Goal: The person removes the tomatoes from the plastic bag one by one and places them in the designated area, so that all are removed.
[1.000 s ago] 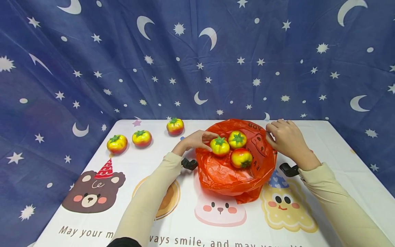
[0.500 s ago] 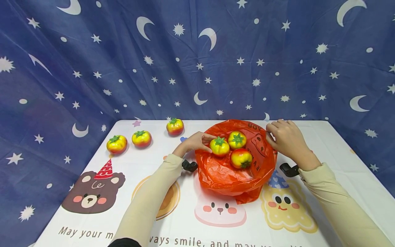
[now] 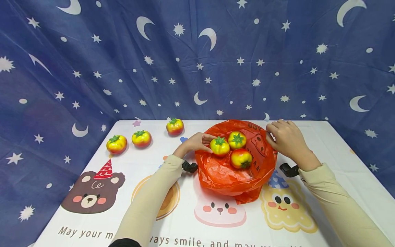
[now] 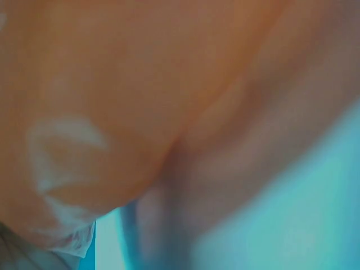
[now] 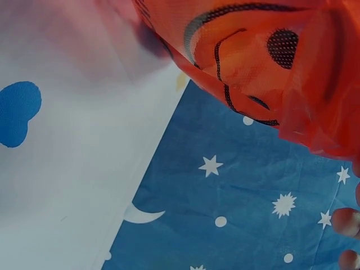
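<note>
In the head view a red plastic bag [image 3: 222,175] lies opened out, with a yellow-red tomato [image 3: 219,146] at its left, another tomato [image 3: 237,140] behind and a third tomato [image 3: 241,158] on its side. My left hand [image 3: 197,141] reaches over the bag's left rim, thumb and fingers around the left tomato. With curled fingers, my right hand [image 3: 287,140] grips the bag's right rim. The left wrist view shows a blurred hand [image 4: 242,152] beside the bag [image 4: 101,101]. In the right wrist view, fingertips [image 5: 346,221] show below the printed bag [image 5: 247,62].
Three more tomatoes stand at the table's left and back: one far left [image 3: 117,144], one beside it [image 3: 141,139], one near the back edge [image 3: 175,127]. The white tablecloth [image 3: 98,157] has printed cartoons. A blue star-patterned curtain [image 3: 172,96] hangs behind.
</note>
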Motion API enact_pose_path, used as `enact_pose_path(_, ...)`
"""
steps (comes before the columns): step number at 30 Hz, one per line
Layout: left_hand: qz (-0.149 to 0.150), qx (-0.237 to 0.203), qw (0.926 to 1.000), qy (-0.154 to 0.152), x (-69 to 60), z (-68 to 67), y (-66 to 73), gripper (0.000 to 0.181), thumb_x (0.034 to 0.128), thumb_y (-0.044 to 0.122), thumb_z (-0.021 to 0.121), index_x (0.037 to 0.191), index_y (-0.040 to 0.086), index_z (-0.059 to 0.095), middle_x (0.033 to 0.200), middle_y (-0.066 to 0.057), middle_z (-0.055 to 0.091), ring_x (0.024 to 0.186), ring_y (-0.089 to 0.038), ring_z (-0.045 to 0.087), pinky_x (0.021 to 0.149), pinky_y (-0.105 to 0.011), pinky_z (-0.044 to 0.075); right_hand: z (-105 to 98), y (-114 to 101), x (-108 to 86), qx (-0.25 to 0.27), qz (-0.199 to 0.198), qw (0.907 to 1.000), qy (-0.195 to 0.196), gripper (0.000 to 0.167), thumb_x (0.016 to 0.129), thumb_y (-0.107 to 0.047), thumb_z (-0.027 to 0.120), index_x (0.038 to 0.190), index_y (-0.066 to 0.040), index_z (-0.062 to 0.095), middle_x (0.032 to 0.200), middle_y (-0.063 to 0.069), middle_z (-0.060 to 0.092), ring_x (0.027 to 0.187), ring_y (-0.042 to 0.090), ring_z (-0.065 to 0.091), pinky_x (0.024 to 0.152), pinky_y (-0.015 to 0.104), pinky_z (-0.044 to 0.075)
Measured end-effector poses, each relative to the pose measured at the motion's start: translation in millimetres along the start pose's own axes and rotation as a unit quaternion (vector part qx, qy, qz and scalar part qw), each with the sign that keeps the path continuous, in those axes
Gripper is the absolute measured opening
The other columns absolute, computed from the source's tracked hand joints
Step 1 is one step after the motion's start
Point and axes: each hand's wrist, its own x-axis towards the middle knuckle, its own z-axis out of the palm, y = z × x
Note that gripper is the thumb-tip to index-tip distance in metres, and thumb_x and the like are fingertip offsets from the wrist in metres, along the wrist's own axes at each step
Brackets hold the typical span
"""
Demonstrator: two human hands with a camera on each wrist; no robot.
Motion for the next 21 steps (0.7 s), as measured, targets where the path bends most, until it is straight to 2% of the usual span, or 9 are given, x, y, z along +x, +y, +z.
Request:
enact_pose_path(10,0.003,0.006,0.9999,-0.008,2.9,-1.4,-3.3,0.053,0.0834,0.001,0.067,0.133,-0.005,0.049,0.135,-0.02,0.052,0.122,-0.032,0.054,0.102,-0.031,0.046,0.5,0.5,-1.8,-0.002,-0.004,1.0,0.004,0.009,0.076,-0.006,0.06,0.069,-0.006,0.054,0.058,0.006,0.052,0.059,0.024,0.045,0.054,0.034,0.033)
enact_pose_path(17,-0.041,-0.01,0.9991,0.0,4.1,-3.1,-1.0,0.053,0.0823,0.005,0.07,0.132,0.001,0.052,0.134,-0.016,0.054,0.121,-0.03,0.056,0.103,-0.031,0.045,0.9,0.4,-1.4,-0.003,-0.002,1.0,0.0,0.01,0.076,-0.007,0.059,0.068,-0.006,0.053,0.058,0.006,0.052,0.059,0.025,0.046,0.054,0.034,0.033)
enact_pose_path(21,-0.054,-0.017,0.9984,0.009,2.2,-4.5,0.2,0.052,0.0819,0.006,0.07,0.131,0.003,0.054,0.133,-0.015,0.056,0.12,-0.029,0.057,0.103,-0.031,0.045,0.6,0.1,-1.3,-0.002,-0.001,1.0,0.0,0.01,0.076,-0.007,0.059,0.068,-0.006,0.054,0.058,0.007,0.053,0.059,0.025,0.046,0.054,0.034,0.033)
